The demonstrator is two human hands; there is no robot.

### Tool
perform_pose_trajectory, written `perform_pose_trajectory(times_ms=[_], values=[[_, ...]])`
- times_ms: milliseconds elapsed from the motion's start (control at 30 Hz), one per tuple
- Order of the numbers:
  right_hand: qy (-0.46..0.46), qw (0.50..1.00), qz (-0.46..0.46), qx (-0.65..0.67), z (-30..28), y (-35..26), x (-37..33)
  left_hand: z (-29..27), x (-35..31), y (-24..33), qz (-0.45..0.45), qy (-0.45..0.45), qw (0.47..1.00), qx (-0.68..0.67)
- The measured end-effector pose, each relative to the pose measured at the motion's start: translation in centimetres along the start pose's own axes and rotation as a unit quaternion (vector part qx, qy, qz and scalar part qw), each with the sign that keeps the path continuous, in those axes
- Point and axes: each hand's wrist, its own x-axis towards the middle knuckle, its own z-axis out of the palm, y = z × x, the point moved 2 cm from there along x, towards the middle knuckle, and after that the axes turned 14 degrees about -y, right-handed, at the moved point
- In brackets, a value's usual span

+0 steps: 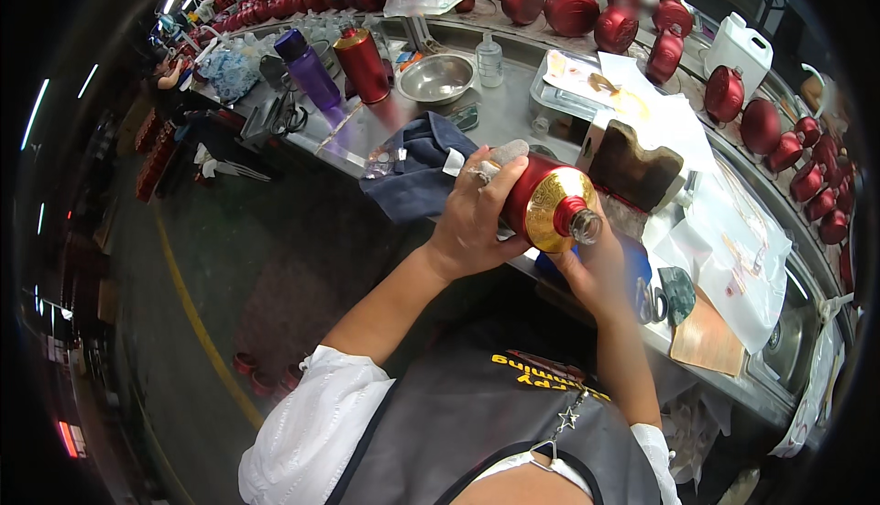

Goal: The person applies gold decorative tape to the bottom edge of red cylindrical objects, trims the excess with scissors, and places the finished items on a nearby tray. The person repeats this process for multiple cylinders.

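Note:
A shiny red bottle (536, 184) with a gold shoulder is tilted above the bench edge, its bare glass mouth pointing right and toward me. My left hand (469, 216) is closed round its left side, the thumb underneath. Pale, worn coverings sit on that hand's fingertips. From the other side my right hand (594, 265) grips the bottle near its shoulder; most of those fingers are hidden behind it. Just beyond my left hand lies a crumpled dark blue cloth (417, 161). A brown-stained block with a curved top (634, 168) stands right behind the bottle.
A purple bottle (312, 72), a red-and-gold bottle (361, 67), a metal bowl (436, 79) and a clear squeeze bottle (489, 60) stand on the bench. Papers (733, 239), scissors (653, 305) and a white jug (738, 51) are at right. Red flasks (570, 12) line the far side.

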Motion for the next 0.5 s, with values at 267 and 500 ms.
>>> perform_pose_trajectory(times_ms=[267,500], values=[[0.015,0.999,0.029,0.036,-1.4,-0.7,-0.3,-0.1,2.2,1.1,-0.048,-0.023,0.997,-0.047],[0.081,0.996,-0.024,0.009,-3.2,-1.9,-0.2,-0.3,6.1,1.9,-0.117,-0.078,0.984,-0.11]])
